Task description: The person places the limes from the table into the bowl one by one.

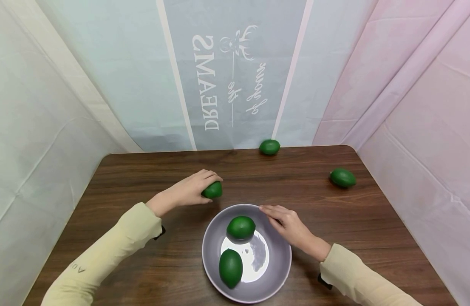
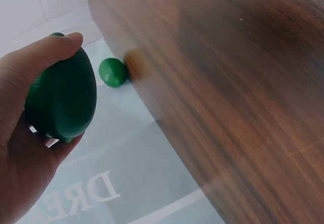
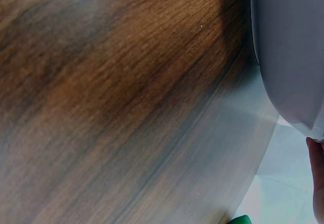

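Head view | left hand (image 1: 193, 189): curled round lime (image 1: 213, 190), just beyond bowl (image 1: 271, 255) | right hand (image 1: 290, 227): fingers nearly straight, touching bowl's rim | two limes (image 1: 241, 227) inside | step, judged: gathering; next likely needs carrying over, then release.

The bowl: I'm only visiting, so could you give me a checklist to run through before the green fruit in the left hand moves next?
1. Held fruit secure: ok; the left hand has thumb and fingers around it.
2. Bowl steadied: ok; the right hand touches its far rim.
3. Room inside: ok; one fruit and a second fruit leave bare floor beside them.
4. Held fruit above the bowl: not ok; it is beyond the rim, on the far left side.
5. Far-edge fruit safe from rolling: cannot tell; it lies right at the table's edge.
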`<state>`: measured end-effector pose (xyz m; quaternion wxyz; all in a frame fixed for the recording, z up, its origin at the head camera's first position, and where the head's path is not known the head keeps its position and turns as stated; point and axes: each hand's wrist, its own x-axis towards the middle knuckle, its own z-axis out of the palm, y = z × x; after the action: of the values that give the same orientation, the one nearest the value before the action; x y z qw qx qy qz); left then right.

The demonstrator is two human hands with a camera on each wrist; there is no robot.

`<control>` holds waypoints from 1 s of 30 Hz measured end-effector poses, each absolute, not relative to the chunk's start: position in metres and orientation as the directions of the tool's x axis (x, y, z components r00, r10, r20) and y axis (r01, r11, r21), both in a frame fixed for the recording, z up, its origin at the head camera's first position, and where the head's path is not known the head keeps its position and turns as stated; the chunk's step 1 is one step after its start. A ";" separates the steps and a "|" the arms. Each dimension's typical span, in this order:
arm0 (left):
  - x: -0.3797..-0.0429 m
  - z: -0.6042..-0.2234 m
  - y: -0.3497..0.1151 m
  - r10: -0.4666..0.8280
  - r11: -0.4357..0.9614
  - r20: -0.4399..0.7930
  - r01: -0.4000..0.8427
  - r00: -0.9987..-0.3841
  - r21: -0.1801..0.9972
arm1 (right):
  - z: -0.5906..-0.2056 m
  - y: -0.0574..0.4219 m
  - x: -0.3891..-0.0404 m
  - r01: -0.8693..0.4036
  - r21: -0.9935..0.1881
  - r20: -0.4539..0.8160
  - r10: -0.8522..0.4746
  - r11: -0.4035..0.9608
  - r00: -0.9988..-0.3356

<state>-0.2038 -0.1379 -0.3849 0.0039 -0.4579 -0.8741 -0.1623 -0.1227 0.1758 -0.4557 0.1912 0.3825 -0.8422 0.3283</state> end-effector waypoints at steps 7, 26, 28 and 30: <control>-0.199 -0.381 -0.133 0.818 0.503 0.164 0.824 -0.551 0.259 | -0.456 0.176 -0.124 -0.770 -0.400 0.575 -0.518 0.497 -0.633; -0.184 -0.372 -0.120 0.859 0.435 0.155 0.855 -0.489 0.283 | -0.454 0.175 -0.123 -0.764 -0.404 0.562 -0.522 0.503 -0.641; -0.182 -0.371 -0.119 0.863 0.429 0.153 0.858 -0.482 0.284 | -0.454 0.175 -0.123 -0.763 -0.407 0.562 -0.521 0.502 -0.642; -0.179 -0.371 -0.117 0.864 0.429 0.148 0.858 -0.481 0.283 | -0.454 0.175 -0.123 -0.764 -0.405 0.565 -0.520 0.501 -0.641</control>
<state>-0.1792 -0.1171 -0.3706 -0.0097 -0.5094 -0.8452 -0.1613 -0.1232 0.1748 -0.4540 0.1887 0.3796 -0.8456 0.3244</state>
